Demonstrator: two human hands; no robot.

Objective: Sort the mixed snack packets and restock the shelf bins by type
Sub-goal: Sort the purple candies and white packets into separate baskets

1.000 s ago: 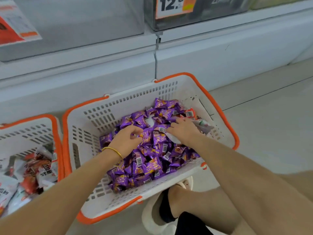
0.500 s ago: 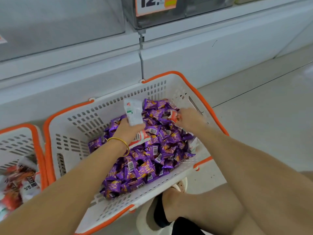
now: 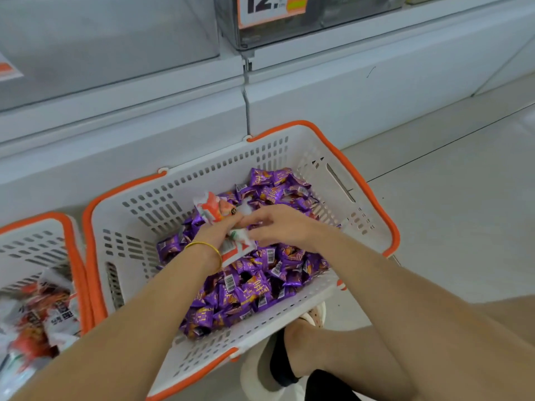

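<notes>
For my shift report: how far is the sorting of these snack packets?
Done: the side basket holds white-red packets. In hand: the left hand grips a white-red bunch, the right hand touching it. Left: the purple packets in the main basket, unshelved.

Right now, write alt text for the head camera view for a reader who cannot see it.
A person's left hand grips a few white-and-orange snack packets over a white, orange-rimmed basket heaped with purple snack packets, and the right hand touches them. A second basket at left holds white-and-red packets, below a shelf.
</notes>
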